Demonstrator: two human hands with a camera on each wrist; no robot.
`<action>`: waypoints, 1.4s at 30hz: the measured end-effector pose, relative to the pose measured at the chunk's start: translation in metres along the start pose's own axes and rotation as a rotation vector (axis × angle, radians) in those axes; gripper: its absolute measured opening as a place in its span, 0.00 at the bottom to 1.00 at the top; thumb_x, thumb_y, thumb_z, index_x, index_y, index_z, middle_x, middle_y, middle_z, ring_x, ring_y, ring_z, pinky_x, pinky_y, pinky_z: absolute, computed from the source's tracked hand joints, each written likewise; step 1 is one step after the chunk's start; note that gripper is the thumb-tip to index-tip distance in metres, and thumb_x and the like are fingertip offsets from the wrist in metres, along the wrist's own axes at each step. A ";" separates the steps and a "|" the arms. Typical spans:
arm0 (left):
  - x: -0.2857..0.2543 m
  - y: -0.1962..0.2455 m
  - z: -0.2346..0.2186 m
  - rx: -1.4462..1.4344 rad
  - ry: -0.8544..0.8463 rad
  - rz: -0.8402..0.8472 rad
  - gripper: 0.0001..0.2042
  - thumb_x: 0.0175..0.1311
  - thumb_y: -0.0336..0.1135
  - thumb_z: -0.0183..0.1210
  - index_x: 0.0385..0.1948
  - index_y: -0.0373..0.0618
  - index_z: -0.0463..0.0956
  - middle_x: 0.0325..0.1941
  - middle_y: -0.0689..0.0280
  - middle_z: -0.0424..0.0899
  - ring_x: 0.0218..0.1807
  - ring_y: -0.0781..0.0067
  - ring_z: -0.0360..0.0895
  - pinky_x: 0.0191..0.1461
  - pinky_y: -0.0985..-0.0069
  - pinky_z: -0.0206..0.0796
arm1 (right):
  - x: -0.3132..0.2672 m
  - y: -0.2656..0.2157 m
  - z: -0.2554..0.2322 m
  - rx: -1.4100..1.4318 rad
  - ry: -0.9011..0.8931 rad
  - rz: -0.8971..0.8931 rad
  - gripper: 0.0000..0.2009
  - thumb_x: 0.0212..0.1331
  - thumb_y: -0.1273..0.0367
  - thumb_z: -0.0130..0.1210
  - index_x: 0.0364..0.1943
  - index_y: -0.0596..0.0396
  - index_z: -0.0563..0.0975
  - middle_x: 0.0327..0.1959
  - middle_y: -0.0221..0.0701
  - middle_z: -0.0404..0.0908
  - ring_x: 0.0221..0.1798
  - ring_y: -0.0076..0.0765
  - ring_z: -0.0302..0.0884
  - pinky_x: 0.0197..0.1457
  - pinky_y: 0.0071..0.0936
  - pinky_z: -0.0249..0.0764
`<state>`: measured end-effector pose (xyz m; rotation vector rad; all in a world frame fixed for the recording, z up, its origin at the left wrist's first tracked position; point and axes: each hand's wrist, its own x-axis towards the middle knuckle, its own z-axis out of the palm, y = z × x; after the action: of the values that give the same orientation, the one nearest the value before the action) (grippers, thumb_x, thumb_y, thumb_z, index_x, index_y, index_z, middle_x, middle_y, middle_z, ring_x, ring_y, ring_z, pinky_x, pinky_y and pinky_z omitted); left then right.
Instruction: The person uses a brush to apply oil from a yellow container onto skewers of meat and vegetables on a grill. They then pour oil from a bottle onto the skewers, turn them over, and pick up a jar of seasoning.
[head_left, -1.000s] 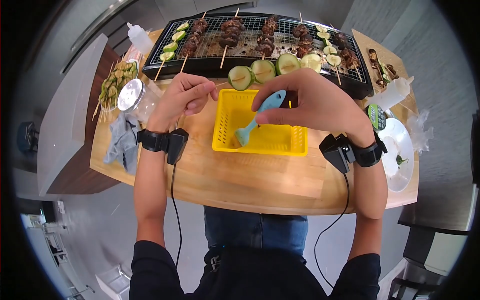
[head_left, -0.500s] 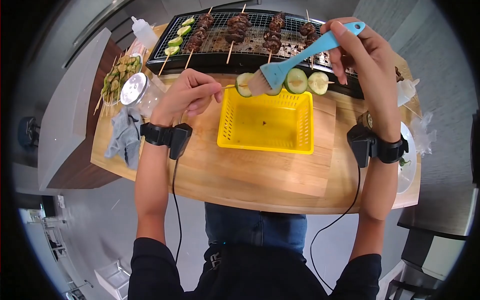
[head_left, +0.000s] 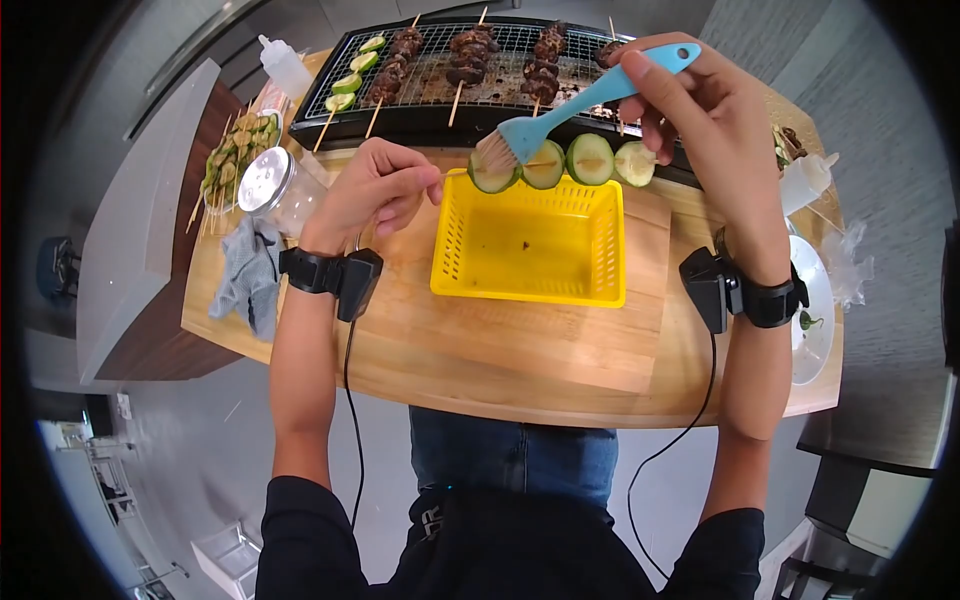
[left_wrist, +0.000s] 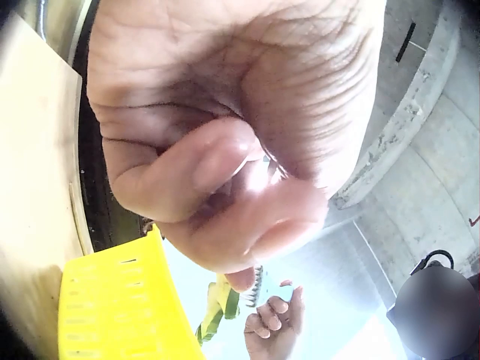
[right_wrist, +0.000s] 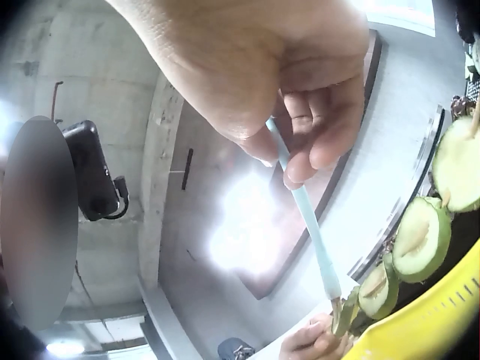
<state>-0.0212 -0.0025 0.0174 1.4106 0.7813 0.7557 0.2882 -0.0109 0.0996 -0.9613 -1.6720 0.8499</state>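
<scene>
My left hand [head_left: 385, 190] pinches the bare end of a skewer of thick zucchini slices [head_left: 590, 160], held level over the back edge of a yellow basket [head_left: 528, 298]. A light-blue basting brush [head_left: 600, 92] is pinched by its handle in my right hand [head_left: 710, 130]. Its pale bristles [head_left: 497, 150] lie against the slice nearest the left hand. In the right wrist view the brush handle [right_wrist: 309, 217] slants down to that end slice, with the cut faces [right_wrist: 420, 238] of the others beside it. Curled left fingers [left_wrist: 240, 217] hide the stick in the left wrist view.
Behind the basket stands a black grill [head_left: 420, 140] with meat and zucchini skewers. To the left are a squeeze bottle [head_left: 285, 68], a shaker jar [head_left: 275, 190], a grey cloth [head_left: 248, 275] and a plate of skewers. A white plate [head_left: 808, 350] and another bottle [head_left: 805, 182] stand right.
The brush was down in the basket, then rose to the skewer. Its bristles have since slid left along the slices to the end one. The left hand has barely moved.
</scene>
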 end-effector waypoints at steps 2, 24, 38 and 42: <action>0.000 -0.001 -0.001 -0.015 -0.002 0.000 0.13 0.68 0.34 0.56 0.25 0.34 0.79 0.08 0.74 0.65 0.08 0.86 0.61 0.14 0.86 0.49 | 0.002 0.003 -0.007 -0.019 0.019 -0.007 0.10 0.66 0.65 0.57 0.44 0.57 0.80 0.24 0.26 0.80 0.21 0.13 0.70 0.21 0.11 0.63; 0.001 -0.003 -0.004 -0.104 -0.020 0.026 0.13 0.70 0.33 0.54 0.27 0.33 0.79 0.08 0.73 0.65 0.07 0.85 0.60 0.13 0.86 0.50 | 0.000 -0.002 -0.017 0.091 -0.077 -0.220 0.08 0.67 0.68 0.54 0.45 0.55 0.80 0.26 0.26 0.79 0.22 0.13 0.70 0.23 0.12 0.63; 0.001 -0.003 -0.003 -0.107 0.006 0.012 0.13 0.70 0.34 0.55 0.27 0.33 0.79 0.08 0.73 0.65 0.07 0.86 0.59 0.13 0.86 0.50 | -0.002 0.000 -0.013 0.091 -0.225 -0.162 0.08 0.64 0.69 0.57 0.44 0.56 0.81 0.24 0.25 0.79 0.20 0.11 0.66 0.23 0.10 0.58; 0.002 -0.003 -0.003 -0.112 0.017 -0.003 0.13 0.70 0.34 0.55 0.27 0.33 0.79 0.08 0.73 0.65 0.07 0.86 0.58 0.13 0.86 0.50 | -0.004 -0.001 -0.012 0.016 -0.271 -0.123 0.08 0.64 0.69 0.57 0.44 0.56 0.81 0.23 0.25 0.79 0.19 0.11 0.65 0.22 0.10 0.58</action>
<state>-0.0230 0.0008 0.0140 1.3039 0.7430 0.7976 0.3000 -0.0144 0.1022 -0.7485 -1.9304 0.9409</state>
